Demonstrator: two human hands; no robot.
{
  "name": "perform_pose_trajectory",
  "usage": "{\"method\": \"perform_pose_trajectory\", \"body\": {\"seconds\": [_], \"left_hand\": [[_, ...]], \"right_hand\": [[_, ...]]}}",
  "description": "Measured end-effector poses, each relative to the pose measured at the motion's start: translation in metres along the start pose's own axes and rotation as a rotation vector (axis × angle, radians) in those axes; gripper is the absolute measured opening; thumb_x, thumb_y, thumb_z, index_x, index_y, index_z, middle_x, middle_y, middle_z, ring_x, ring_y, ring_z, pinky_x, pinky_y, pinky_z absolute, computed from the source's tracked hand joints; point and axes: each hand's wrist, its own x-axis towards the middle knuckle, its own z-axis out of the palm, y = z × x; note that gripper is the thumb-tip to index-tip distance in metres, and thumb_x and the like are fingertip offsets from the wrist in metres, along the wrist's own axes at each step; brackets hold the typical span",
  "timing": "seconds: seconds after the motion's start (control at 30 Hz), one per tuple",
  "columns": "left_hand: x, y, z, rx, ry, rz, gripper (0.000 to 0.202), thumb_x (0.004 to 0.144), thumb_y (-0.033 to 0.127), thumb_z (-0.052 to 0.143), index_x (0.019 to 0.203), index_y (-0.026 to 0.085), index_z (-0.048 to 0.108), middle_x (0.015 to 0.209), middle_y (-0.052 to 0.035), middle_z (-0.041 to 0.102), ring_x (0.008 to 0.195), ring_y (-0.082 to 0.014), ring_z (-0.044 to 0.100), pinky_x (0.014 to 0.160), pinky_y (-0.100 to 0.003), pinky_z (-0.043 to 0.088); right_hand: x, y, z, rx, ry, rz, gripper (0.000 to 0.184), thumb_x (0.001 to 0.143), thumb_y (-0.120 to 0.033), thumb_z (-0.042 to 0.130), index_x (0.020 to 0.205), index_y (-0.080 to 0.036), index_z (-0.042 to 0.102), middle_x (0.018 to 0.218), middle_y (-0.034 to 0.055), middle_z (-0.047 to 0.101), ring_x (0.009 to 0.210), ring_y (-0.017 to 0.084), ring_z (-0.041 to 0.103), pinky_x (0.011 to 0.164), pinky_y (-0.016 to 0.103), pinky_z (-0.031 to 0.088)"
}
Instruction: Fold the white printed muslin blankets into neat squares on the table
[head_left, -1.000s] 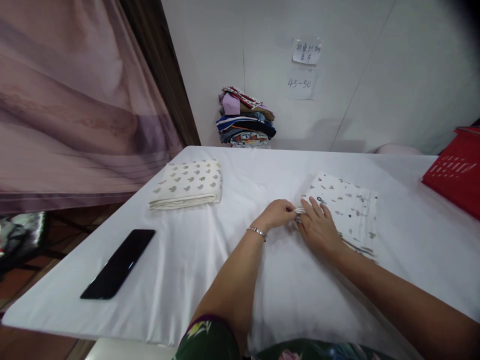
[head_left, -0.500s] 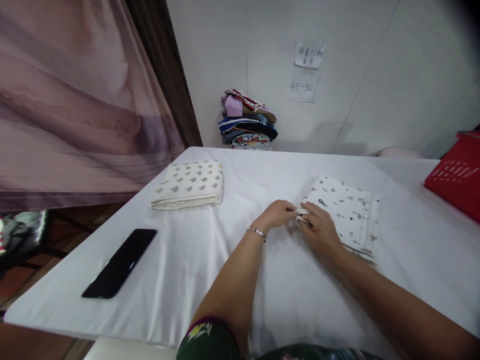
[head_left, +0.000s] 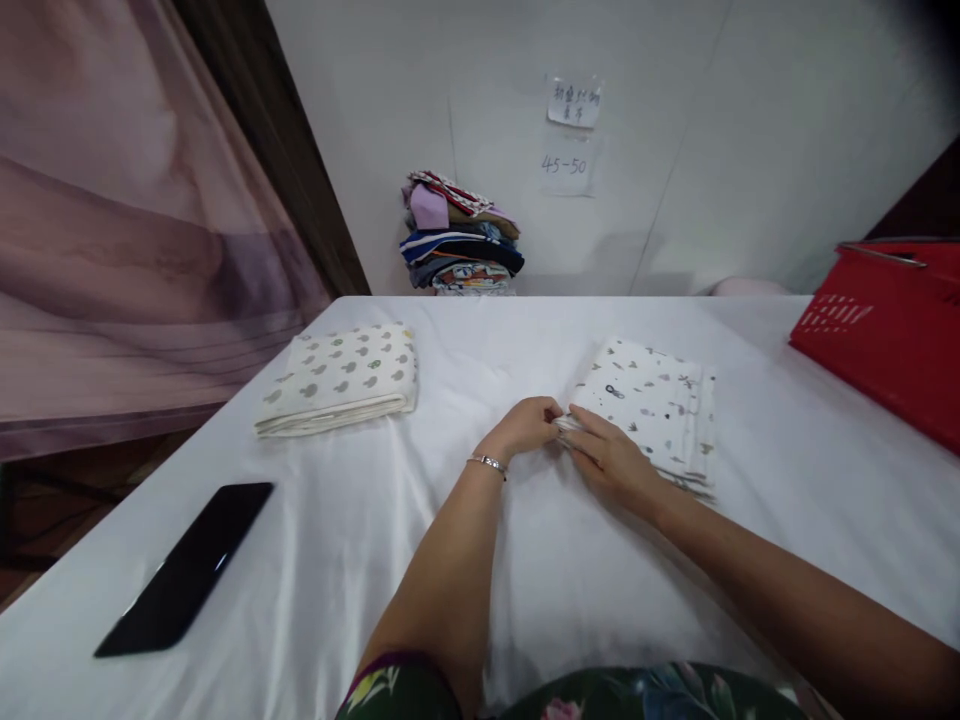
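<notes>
A folded white cloth with small dark prints (head_left: 656, 405) lies on the white-covered table (head_left: 465, 560), right of centre. My left hand (head_left: 523, 428), with a thin bracelet at the wrist, pinches the cloth's near left corner. My right hand (head_left: 609, 456) meets it at that same corner, fingers closed on the layered edge and palm resting on the cloth. A second folded cloth with grey heart prints (head_left: 339, 378) sits apart at the table's left, touched by neither hand.
A black phone (head_left: 186, 568) lies near the table's front left edge. A red plastic basket (head_left: 889, 330) stands at the right. A pile of coloured clothes (head_left: 459, 235) is stacked against the wall behind the table. A pinkish curtain (head_left: 127, 220) hangs on the left.
Both hands stay pinched at the cloth's corner. The view has shifted, so the phone sits lower left and more of the red basket shows.
</notes>
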Motion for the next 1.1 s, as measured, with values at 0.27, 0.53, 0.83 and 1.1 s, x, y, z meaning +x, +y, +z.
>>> {"method": "perform_pose_trajectory", "body": {"seconds": [0.27, 0.53, 0.83, 1.1], "left_hand": [[0.0, 0.004, -0.003, 0.114, 0.012, -0.02, 0.016, 0.062, 0.012, 0.053, 0.075, 0.018, 0.058, 0.076, 0.0008, 0.059, 0.07, -0.0124, 0.051, 0.057, -0.022, 0.037], [-0.003, 0.007, 0.001, 0.174, 0.035, -0.008, 0.012, 0.061, 0.011, 0.051, 0.068, 0.019, 0.052, 0.072, 0.0019, 0.056, 0.064, -0.0117, 0.047, 0.053, -0.022, 0.033], [-0.005, 0.013, -0.002, 0.082, 0.021, -0.032, 0.016, 0.062, 0.014, 0.055, 0.077, 0.02, 0.057, 0.082, 0.0013, 0.057, 0.071, -0.0119, 0.049, 0.058, -0.021, 0.039], [-0.001, 0.015, 0.006, -0.017, -0.002, 0.042, 0.022, 0.071, 0.026, 0.06, 0.091, 0.022, 0.068, 0.1, -0.0021, 0.056, 0.082, -0.0135, 0.054, 0.073, -0.024, 0.045]], "right_hand": [[-0.082, 0.039, -0.039, -0.104, 0.031, 0.096, 0.033, 0.086, -0.026, 0.044, 0.118, -0.019, 0.054, 0.112, 0.0086, 0.062, 0.102, 0.023, 0.057, 0.086, 0.04, 0.048], [-0.102, 0.056, -0.052, -0.038, 0.002, 0.124, 0.028, 0.087, -0.029, 0.044, 0.109, -0.021, 0.06, 0.101, 0.0093, 0.062, 0.092, 0.023, 0.058, 0.077, 0.037, 0.05], [-0.097, 0.055, -0.055, 0.077, 0.005, 0.159, 0.024, 0.088, -0.033, 0.045, 0.101, -0.021, 0.061, 0.095, 0.009, 0.061, 0.086, 0.021, 0.057, 0.073, 0.036, 0.049], [-0.081, 0.053, -0.055, 0.087, -0.096, 0.243, 0.027, 0.091, -0.038, 0.04, 0.095, -0.024, 0.063, 0.092, 0.006, 0.062, 0.087, 0.02, 0.058, 0.072, 0.034, 0.049]]}}
